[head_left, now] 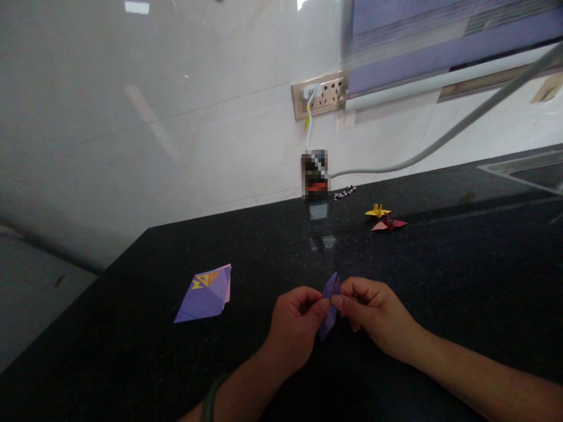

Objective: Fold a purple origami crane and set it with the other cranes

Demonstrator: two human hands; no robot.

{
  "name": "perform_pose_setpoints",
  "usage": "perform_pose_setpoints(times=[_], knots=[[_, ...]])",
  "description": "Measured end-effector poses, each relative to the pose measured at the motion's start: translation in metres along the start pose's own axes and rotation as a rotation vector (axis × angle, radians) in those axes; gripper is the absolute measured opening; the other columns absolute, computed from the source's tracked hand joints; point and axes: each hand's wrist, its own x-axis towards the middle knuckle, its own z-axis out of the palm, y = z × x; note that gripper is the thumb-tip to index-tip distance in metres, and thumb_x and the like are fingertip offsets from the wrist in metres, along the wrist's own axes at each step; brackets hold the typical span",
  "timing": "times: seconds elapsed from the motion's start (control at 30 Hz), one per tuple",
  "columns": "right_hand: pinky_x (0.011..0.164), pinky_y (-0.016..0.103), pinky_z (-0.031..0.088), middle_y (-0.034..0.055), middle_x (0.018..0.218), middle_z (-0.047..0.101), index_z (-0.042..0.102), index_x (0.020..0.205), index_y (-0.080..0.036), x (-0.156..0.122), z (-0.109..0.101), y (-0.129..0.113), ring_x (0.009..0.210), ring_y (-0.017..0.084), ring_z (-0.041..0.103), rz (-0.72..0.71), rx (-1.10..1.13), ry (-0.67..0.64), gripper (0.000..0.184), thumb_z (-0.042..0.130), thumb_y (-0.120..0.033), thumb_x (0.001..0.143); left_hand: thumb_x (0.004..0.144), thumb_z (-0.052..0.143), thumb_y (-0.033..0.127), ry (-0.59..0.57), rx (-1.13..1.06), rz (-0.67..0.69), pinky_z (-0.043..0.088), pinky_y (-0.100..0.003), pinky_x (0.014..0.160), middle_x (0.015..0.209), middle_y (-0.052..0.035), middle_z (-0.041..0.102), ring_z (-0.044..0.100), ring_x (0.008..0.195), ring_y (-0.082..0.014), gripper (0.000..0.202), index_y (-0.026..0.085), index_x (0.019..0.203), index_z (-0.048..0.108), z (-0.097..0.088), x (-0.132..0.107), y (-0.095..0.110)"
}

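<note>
A small folded purple paper piece (331, 305) stands upright between my two hands, just above the black stone countertop (132, 351). My left hand (295, 328) pinches its left side with thumb and fingers closed. My right hand (373, 313) pinches its right side, fingers curled in. Both hands sit near the front middle of the counter.
A larger folded purple and pink paper (206, 293) lies to the left. A yellow paper crane (377, 211) and a red paper crane (389, 223) sit at the back right. A wall socket (319, 94) with a white cable (440, 140) is on the tiled wall.
</note>
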Motion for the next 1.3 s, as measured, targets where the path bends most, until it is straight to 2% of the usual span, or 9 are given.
perform_pose_setpoints(times=[0.2,0.37,0.47,0.6,0.77,0.97,1.1,1.2,1.3], knots=[[0.041,0.019,0.031,-0.0044,0.054,0.049,0.056,0.075,-0.015,0.003,-0.002,0.001,0.042,0.006,0.042,0.051,0.045,-0.082,0.019,0.055,-0.034,0.074,0.066,0.062,0.030,0.042,-0.203,-0.064,0.037,-0.021,0.051,0.057,0.0008,0.056,0.047,0.051,-0.0088,0.018,0.012,0.069,0.060,0.000,0.004,-0.003],[0.039,0.018,0.029,-0.0051,0.050,0.048,0.056,0.069,-0.015,0.002,0.000,0.000,0.041,0.006,0.041,0.056,-0.015,-0.057,0.013,0.056,-0.028,0.073,0.068,0.062,0.030,-0.033,-0.337,-0.103,0.042,-0.024,0.057,0.062,-0.0007,0.059,0.052,0.055,-0.0101,0.018,0.012,0.072,0.060,-0.001,0.005,-0.006],[0.040,0.018,0.029,-0.0050,0.050,0.047,0.054,0.068,-0.016,0.001,-0.001,0.003,0.041,0.006,0.040,0.038,-0.038,-0.010,0.012,0.053,-0.026,0.074,0.066,0.063,0.027,-0.064,-0.292,-0.123,0.043,-0.025,0.060,0.065,-0.0027,0.062,0.054,0.058,-0.0112,0.018,0.011,0.073,0.062,-0.001,0.004,-0.003],[0.040,0.019,0.031,-0.0049,0.050,0.048,0.053,0.066,-0.018,0.001,-0.002,0.004,0.042,0.007,0.041,0.024,-0.051,0.001,0.010,0.054,-0.025,0.073,0.063,0.066,0.026,-0.044,-0.201,-0.134,0.042,-0.023,0.055,0.062,-0.0027,0.062,0.052,0.054,-0.0099,0.017,0.011,0.069,0.064,-0.001,0.003,-0.001],[0.040,0.019,0.031,-0.0046,0.052,0.049,0.053,0.069,-0.017,0.002,-0.002,-0.001,0.042,0.007,0.042,0.030,-0.044,-0.029,0.014,0.053,-0.030,0.074,0.063,0.066,0.027,-0.014,-0.229,-0.122,0.042,-0.022,0.055,0.062,-0.0028,0.062,0.053,0.053,-0.0094,0.018,0.011,0.070,0.064,-0.002,0.003,-0.003],[0.043,0.020,0.032,-0.0048,0.052,0.046,0.052,0.069,-0.017,0.003,-0.003,-0.001,0.043,0.007,0.041,0.016,-0.064,-0.017,0.016,0.051,-0.032,0.075,0.063,0.066,0.027,-0.016,-0.290,-0.125,0.044,-0.023,0.058,0.071,-0.0035,0.064,0.056,0.062,-0.0113,0.022,0.012,0.079,0.063,-0.001,0.003,-0.003],[0.044,0.021,0.033,-0.0042,0.053,0.046,0.053,0.070,-0.018,0.003,-0.003,0.005,0.046,0.009,0.042,-0.012,-0.082,0.026,0.015,0.054,-0.033,0.073,0.061,0.067,0.027,-0.001,-0.236,-0.127,0.043,-0.022,0.054,0.064,-0.0023,0.062,0.055,0.056,-0.0103,0.018,0.011,0.070,0.062,0.001,0.003,-0.002],[0.046,0.022,0.035,-0.0038,0.056,0.047,0.053,0.073,-0.020,0.003,-0.001,0.007,0.050,0.010,0.043,-0.055,-0.077,0.096,0.011,0.056,-0.030,0.071,0.062,0.066,0.027,0.000,-0.203,-0.120,0.043,-0.022,0.053,0.061,-0.0024,0.062,0.054,0.054,-0.0102,0.018,0.011,0.068,0.062,0.002,0.002,-0.002],[0.048,0.022,0.037,-0.0030,0.058,0.049,0.055,0.073,-0.020,0.003,-0.001,0.008,0.052,0.011,0.045,-0.056,-0.082,0.109,0.009,0.056,-0.028,0.071,0.063,0.066,0.027,0.014,-0.183,-0.095,0.043,-0.022,0.055,0.061,-0.0022,0.062,0.055,0.056,-0.0108,0.016,0.012,0.067,0.062,0.002,0.002,-0.003]])
